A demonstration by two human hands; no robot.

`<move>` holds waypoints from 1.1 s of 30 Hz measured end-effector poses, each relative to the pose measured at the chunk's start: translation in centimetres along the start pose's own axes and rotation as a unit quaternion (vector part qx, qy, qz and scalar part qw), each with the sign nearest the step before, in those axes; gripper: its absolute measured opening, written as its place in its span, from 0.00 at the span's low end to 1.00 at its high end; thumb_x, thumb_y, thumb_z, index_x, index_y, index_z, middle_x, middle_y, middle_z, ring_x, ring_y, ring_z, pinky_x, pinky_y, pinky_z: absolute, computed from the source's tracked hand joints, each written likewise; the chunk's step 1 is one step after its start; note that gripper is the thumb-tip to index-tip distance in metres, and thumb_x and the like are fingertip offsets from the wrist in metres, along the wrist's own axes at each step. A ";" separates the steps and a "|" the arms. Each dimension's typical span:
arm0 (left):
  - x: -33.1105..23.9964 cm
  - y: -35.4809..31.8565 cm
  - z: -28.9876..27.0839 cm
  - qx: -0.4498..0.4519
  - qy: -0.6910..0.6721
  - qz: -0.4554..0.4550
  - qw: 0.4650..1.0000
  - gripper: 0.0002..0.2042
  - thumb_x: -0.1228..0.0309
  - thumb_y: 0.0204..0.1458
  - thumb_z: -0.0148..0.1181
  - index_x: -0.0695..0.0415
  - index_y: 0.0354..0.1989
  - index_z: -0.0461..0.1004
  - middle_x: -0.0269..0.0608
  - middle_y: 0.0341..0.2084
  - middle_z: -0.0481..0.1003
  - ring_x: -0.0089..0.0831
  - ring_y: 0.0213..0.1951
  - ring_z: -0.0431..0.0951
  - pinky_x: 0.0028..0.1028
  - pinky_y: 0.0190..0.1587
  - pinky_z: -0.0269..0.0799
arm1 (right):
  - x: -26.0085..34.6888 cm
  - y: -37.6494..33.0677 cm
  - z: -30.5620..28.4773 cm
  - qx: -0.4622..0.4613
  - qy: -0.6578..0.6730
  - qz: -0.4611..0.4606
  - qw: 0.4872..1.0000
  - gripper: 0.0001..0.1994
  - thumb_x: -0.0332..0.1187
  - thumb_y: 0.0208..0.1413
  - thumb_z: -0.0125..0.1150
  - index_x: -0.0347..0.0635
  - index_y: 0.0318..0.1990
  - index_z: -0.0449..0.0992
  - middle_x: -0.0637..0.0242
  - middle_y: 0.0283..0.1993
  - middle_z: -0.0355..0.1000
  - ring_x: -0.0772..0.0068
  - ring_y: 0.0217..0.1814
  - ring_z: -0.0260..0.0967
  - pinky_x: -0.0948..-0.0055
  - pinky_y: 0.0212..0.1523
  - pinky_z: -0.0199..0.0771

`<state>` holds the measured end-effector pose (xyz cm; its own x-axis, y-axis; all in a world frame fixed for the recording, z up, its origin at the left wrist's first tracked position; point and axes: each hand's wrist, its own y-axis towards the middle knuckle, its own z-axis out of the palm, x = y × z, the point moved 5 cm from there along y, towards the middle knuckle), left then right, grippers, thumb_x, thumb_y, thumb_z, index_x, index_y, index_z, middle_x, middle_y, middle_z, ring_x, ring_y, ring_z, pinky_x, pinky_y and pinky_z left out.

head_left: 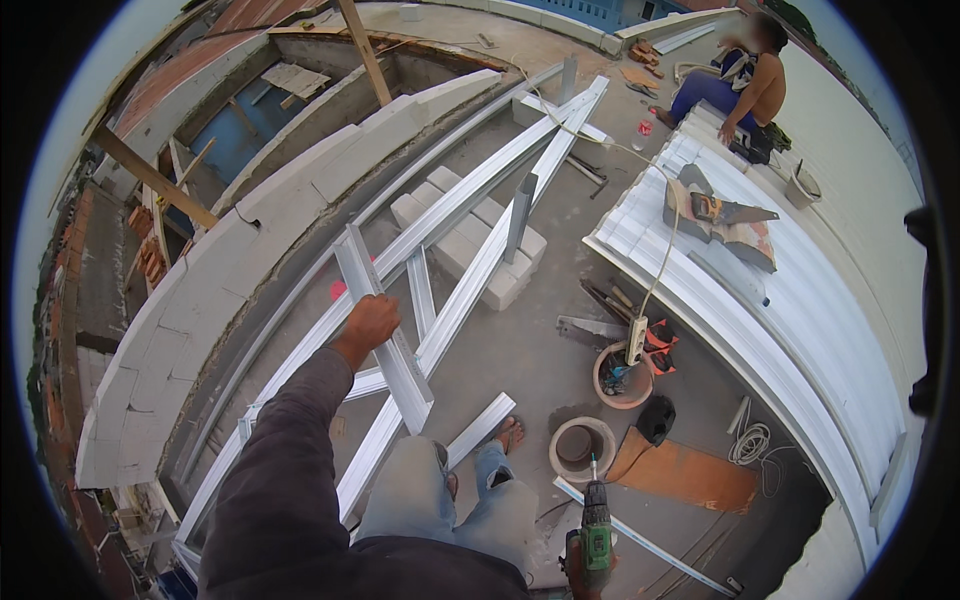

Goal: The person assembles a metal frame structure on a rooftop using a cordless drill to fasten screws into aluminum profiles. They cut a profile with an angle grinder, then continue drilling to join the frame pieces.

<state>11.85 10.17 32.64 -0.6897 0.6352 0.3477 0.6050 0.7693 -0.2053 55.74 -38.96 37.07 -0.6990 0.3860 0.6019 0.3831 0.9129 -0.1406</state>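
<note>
Left hand (372,318): closed round a short metal channel (402,372), crossing over long metal rails (473,286). Right hand (577,573): gripping a green drill (598,542), bit (594,466) pointing away.

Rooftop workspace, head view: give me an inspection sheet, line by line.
Surface: grey floor, pale patches.
Job's things: metal frame over white blocks; short metal piece lying across the frame.
Clutter: tool pot, second pot, brown board.
Hands: left hand grips the short metal piece; right hand holds a green drill.
Cables: white cable crosses the white sheets to a power strip.
Surroundings: co-worker seated upper right; block wall at left.
</note>
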 end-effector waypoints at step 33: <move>-8.5 3.9 16.0 0.135 -0.932 -0.315 0.121 0.16 0.75 0.67 0.47 0.63 0.59 0.75 0.38 0.42 0.81 0.17 0.35 0.73 0.21 0.39 0.71 | 27.9 34.7 21.8 0.339 0.057 -0.010 0.939 0.11 0.35 0.53 0.74 0.41 0.37 0.78 0.60 0.33 0.77 0.52 0.33 0.78 0.58 0.35 0.78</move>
<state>13.75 8.88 14.22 0.3906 -0.8354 -0.3867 0.3371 0.5207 -0.7843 36.34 6.40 31.82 -0.6177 0.3873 0.6845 -0.1283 0.8090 -0.5736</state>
